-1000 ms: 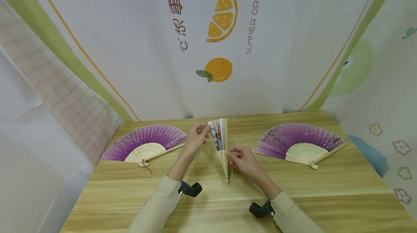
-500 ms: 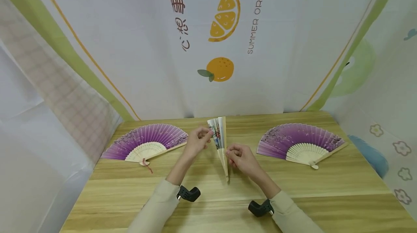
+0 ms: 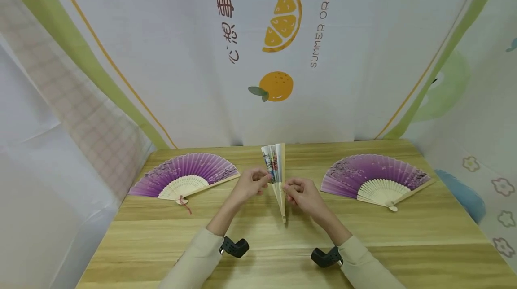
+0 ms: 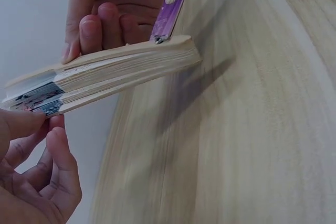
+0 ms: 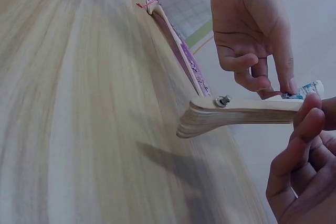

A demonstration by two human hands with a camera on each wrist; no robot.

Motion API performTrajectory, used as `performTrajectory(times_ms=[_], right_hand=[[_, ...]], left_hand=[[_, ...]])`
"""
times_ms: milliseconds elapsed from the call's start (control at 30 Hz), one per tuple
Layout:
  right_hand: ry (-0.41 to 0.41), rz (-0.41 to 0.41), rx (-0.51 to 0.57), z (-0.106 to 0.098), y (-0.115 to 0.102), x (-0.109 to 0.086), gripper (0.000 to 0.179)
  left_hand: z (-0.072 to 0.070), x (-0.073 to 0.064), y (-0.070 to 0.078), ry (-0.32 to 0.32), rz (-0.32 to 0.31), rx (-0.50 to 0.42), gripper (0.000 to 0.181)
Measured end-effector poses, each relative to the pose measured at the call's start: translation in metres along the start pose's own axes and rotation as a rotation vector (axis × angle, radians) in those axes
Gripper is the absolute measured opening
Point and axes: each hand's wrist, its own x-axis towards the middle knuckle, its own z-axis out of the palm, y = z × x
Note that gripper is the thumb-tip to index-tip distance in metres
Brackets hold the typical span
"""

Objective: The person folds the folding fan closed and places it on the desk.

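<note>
A nearly folded hand fan (image 3: 274, 163) with pale wooden ribs and a printed white leaf is held up over the middle of the table. My left hand (image 3: 251, 185) pinches its left side, near the lower part of the leaf. On the other side, my right hand (image 3: 304, 197) pinches the outer guard stick. The left wrist view shows the stacked ribs (image 4: 131, 69) pressed close together, the leaf folds standing slightly apart between the two hands. A metal rivet (image 5: 223, 100) at the narrow end shows in the right wrist view.
An opened purple fan (image 3: 202, 165) with a red tassel lies on the wooden table (image 3: 258, 257) at the left. Another opened purple fan (image 3: 363, 170) lies at the right. Behind the table hangs a white printed curtain (image 3: 339, 100).
My left hand has slid down along the fan's left side, from near the leaf's top to its lower part. My right hand keeps its hold on the guard stick.
</note>
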Motion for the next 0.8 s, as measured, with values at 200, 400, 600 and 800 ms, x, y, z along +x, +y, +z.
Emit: performTrajectory(times_ms=[200, 400, 600, 800], right_hand=[[-0.035, 0.002, -0.019, 0.0018, -0.0021, -0.0002, 0.014], [-0.022, 0.004, -0.034, 0.0016, -0.0039, 0.0003, 0.014], [0.015, 0.011, -0.034, -0.0035, -0.0009, -0.0003, 0.017], [0.021, 0.005, -0.048, -0.0052, -0.0007, -0.0013, 0.017]], left_hand=[[0.0038, -0.0031, 0.0027, -0.030, 0.010, 0.016, 0.018], [0.0052, -0.0028, 0.0050, -0.016, 0.001, 0.003, 0.018], [0.0052, -0.0021, 0.0038, 0.015, 0.008, -0.036, 0.017], [0.0063, -0.0001, 0.0020, 0.020, 0.006, -0.046, 0.017]])
